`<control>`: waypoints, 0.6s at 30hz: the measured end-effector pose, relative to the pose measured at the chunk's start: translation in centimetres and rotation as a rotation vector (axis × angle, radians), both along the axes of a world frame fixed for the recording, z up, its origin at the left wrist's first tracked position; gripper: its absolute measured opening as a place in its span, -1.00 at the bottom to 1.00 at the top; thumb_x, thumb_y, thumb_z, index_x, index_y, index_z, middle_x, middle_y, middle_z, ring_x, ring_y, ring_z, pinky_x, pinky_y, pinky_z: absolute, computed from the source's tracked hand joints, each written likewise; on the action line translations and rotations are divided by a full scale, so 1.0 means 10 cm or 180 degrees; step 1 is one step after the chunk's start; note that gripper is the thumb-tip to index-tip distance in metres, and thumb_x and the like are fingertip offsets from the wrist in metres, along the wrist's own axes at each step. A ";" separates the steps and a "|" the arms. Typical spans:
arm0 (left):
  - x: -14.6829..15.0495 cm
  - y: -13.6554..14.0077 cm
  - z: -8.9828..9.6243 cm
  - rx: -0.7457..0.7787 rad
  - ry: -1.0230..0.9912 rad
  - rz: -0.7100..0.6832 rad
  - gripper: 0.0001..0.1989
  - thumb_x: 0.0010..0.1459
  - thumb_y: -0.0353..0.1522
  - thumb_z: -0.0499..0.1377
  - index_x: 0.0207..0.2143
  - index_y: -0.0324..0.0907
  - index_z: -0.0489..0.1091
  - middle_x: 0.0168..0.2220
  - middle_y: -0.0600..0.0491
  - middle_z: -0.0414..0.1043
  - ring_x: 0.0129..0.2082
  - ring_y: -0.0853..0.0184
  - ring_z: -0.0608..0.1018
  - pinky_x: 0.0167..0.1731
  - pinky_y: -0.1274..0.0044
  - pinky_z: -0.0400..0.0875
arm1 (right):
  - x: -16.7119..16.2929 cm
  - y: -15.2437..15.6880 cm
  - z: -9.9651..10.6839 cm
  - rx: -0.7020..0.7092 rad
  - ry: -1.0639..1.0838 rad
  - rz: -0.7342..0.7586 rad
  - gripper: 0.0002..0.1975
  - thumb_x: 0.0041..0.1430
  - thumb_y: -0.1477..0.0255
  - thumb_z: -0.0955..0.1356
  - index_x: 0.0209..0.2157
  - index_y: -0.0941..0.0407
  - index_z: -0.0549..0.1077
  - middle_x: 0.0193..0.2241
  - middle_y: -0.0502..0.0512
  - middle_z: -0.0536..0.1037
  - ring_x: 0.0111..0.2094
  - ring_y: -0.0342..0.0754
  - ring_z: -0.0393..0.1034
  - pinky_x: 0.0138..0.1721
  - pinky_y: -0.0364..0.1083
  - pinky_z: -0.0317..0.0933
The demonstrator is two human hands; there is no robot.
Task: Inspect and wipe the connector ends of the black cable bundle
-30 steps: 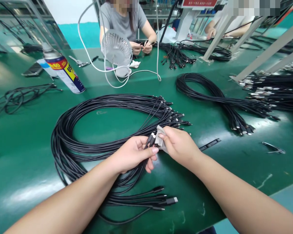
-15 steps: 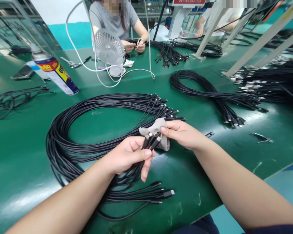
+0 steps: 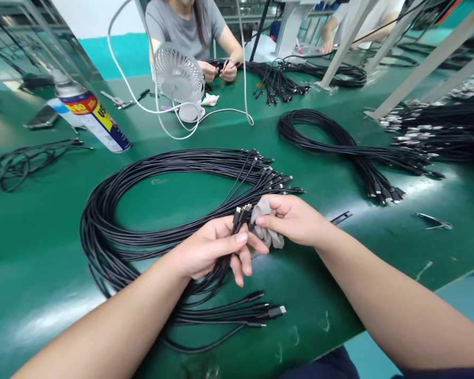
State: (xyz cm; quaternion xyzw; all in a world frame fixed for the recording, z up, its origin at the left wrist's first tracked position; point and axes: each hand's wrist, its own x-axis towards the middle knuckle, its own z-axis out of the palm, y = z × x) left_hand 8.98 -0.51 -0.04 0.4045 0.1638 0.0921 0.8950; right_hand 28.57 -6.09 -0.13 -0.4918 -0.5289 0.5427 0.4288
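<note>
Several black USB cables (image 3: 242, 217) are pinched near their plugs in my left hand (image 3: 217, 247), thumb on top and the lower fingers spread. My right hand (image 3: 294, 218) grips a crumpled grey cloth (image 3: 266, 213) right beside the plugs; part of a plug or cable near the cloth is hidden. Under and behind both hands lies a large coil of black cables (image 3: 98, 226) on the green table. Its loose plug ends (image 3: 278, 181) point right, and more cable ends (image 3: 274, 312) lie closer to me, below my left hand.
A spray can (image 3: 97, 118) and a small white fan (image 3: 178, 79) with a looping white cord stand behind the coil. A smaller cable bundle (image 3: 319, 134) lies right, with metal nippers (image 3: 434, 221) nearer. Across the table a person's hands (image 3: 219, 70) hold cables.
My right hand has shifted slightly right and the cloth is bunched more tightly beside the plugs. The left ring and middle fingers have spread toward the cloth. The view has moved slightly.
</note>
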 end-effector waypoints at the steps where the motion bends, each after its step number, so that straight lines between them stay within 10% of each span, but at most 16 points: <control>1: 0.02 -0.01 0.01 0.0092 0.0157 0.0128 -0.60 -0.04 -0.18 0.39 -0.44 -0.25 0.27 -0.31 -0.05 0.55 -0.61 0.42 0.54 -0.67 0.58 0.50 | 0.00 0.00 0.01 0.0043 -0.0160 -0.0003 -0.78 0.10 0.30 0.42 -0.41 0.18 0.43 -0.54 -0.02 0.48 -0.52 -0.21 0.35 -0.47 -0.21 0.24; 11: 0.08 -0.01 -0.08 0.0396 0.0812 0.0623 -0.56 -0.07 -0.34 0.42 -0.47 -0.20 0.13 -0.53 0.11 0.49 -0.58 0.40 0.57 -0.61 0.63 0.49 | -0.07 -0.03 0.09 0.0365 -0.1118 0.0092 -0.67 0.24 0.24 0.28 -0.44 0.16 0.49 -0.53 0.05 0.56 -0.52 -0.14 0.42 -0.46 -0.18 0.27; 18: 0.05 -0.02 -0.01 0.0073 0.0589 0.0394 -0.53 -0.11 -0.33 0.44 -0.50 -0.20 0.12 -0.52 0.09 0.52 -0.65 0.43 0.53 -0.64 0.61 0.45 | 0.11 0.00 0.06 0.0577 -0.0194 -0.1473 -0.57 0.14 0.02 0.35 -0.47 0.12 0.43 -0.66 -0.02 0.45 -0.67 -0.17 0.33 -0.63 -0.19 0.23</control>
